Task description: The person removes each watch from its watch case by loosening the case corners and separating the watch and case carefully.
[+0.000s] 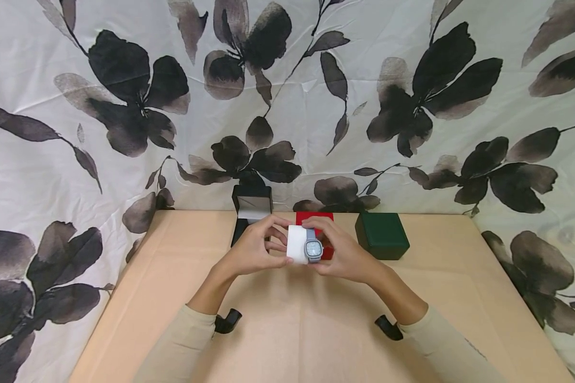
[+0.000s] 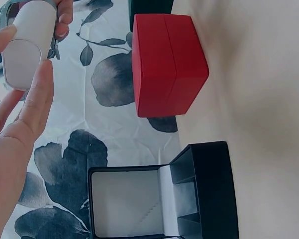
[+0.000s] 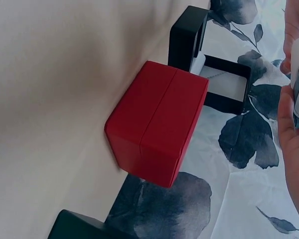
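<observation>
Both hands hold up a white watch cushion with a wristwatch around its right part. The watch has a squarish pale face and a blue-grey strap. My left hand pinches the bare left end of the cushion, thumb below and fingers above. On the other side, my right hand grips the watch at its strap, top and bottom. In the left wrist view the cushion's rounded end shows between thumb and fingers. Behind the hands stands a closed red box, partly covered by them in the head view.
A black box stands with its lid raised at the back left, its pale lining showing. To the right is a closed dark green box. A floral cloth hangs behind the beige table.
</observation>
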`<state>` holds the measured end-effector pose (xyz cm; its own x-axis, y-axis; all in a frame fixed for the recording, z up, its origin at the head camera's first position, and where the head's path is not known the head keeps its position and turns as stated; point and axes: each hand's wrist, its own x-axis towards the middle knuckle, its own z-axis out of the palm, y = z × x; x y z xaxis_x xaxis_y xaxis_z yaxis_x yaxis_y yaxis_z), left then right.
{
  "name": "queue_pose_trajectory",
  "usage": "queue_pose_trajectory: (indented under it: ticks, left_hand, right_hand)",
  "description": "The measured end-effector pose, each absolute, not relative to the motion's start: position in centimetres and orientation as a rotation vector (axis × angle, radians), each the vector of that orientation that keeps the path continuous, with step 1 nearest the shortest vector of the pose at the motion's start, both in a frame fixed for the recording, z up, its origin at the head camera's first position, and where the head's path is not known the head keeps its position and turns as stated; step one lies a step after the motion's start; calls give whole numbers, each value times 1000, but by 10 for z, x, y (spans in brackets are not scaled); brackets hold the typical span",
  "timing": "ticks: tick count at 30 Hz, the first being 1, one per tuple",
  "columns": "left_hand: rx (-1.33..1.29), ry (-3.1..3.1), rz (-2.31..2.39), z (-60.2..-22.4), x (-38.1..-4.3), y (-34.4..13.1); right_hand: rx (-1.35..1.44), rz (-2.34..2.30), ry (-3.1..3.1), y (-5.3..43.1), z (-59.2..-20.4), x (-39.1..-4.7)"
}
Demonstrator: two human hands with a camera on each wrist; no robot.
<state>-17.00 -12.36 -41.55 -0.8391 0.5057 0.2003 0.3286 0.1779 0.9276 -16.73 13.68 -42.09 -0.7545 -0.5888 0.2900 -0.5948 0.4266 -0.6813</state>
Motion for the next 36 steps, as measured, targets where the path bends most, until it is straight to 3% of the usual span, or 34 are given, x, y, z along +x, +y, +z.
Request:
queue_pose_trajectory:
  ticks: [25,36]
  left_hand:
    - [731,2348,1774,-415,-171,-143]
    - [700,2423,1789,-405,-169,-164]
  right_hand:
    - [1014,1322,-2630,130,-416,-170]
    - [1033,1344,-2698,119,-434,-174]
